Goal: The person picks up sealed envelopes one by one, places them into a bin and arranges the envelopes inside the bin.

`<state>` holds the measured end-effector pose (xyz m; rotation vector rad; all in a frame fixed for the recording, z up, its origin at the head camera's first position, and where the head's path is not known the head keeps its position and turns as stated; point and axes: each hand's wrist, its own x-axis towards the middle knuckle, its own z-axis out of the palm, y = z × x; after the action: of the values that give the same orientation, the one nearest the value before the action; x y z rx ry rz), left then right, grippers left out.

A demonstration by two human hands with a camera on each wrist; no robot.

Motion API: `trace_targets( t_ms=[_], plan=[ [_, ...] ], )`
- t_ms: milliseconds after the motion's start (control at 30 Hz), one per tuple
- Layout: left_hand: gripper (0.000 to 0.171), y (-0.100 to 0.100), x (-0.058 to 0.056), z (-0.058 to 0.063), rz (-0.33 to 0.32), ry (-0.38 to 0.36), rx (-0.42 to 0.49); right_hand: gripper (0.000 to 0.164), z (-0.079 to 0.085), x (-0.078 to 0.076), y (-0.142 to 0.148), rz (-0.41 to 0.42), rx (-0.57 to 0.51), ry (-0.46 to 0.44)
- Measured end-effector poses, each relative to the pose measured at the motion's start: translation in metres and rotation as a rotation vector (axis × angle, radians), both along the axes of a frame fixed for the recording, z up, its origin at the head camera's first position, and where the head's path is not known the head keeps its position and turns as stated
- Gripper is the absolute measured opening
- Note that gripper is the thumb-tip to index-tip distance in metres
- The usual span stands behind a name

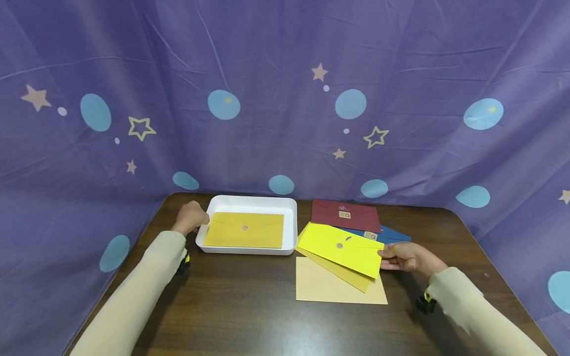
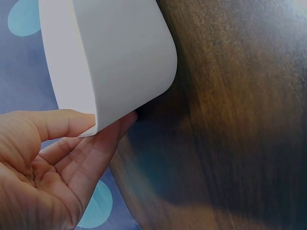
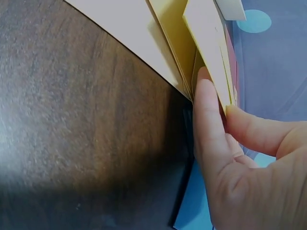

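Observation:
My left hand pinches the left rim of a white tray; in the left wrist view the thumb lies over the rim with fingers under it. Inside the tray lies a golden-yellow envelope. My right hand pinches the right edge of a bright yellow envelope between thumb and fingers, and that edge is tilted up in the right wrist view. Beneath it are a darker yellow envelope and a cream envelope. A dark red envelope and a partly covered blue envelope lie behind.
Everything stands on a dark brown wooden table with rounded far corners. A purple curtain with stars and blue spots hangs right behind the table's back edge. The tray's right side stands close beside the envelope pile.

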<state>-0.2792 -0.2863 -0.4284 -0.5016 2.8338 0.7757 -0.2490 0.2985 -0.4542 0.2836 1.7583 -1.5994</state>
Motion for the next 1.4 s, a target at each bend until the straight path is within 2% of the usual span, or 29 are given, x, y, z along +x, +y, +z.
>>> trace_targets(
  t_ms=[200, 367, 567, 667, 867, 1100, 1400],
  plan=[
    [0.020, 0.001, 0.001, 0.001, -0.004, 0.007, 0.001, 0.013, -0.001, 0.002, -0.001, -0.013, -0.003, -0.005],
    [0.019, 0.003, 0.004, 0.003, -0.006, 0.010, 0.006, 0.020, -0.001, 0.002, 0.000, 0.003, -0.022, 0.009],
    [0.019, 0.003, 0.005, 0.004, -0.009, 0.016, 0.005, 0.026, 0.003, 0.002, 0.002, 0.048, 0.015, 0.029],
    [0.019, 0.003, 0.006, 0.004, -0.012, 0.020, 0.009, 0.024, 0.003, 0.001, 0.004, 0.074, 0.035, 0.034],
    [0.017, 0.002, 0.005, 0.003, -0.009, 0.013, 0.015, 0.021, 0.000, 0.002, 0.007, 0.072, 0.055, 0.038],
    [0.022, 0.002, 0.003, 0.003, -0.011, 0.008, 0.012, 0.019, -0.006, -0.001, 0.014, 0.078, 0.129, 0.079],
    [0.022, 0.001, 0.003, 0.002, -0.020, -0.002, 0.010, 0.019, -0.001, -0.006, 0.021, 0.112, 0.051, 0.122]
  ],
)
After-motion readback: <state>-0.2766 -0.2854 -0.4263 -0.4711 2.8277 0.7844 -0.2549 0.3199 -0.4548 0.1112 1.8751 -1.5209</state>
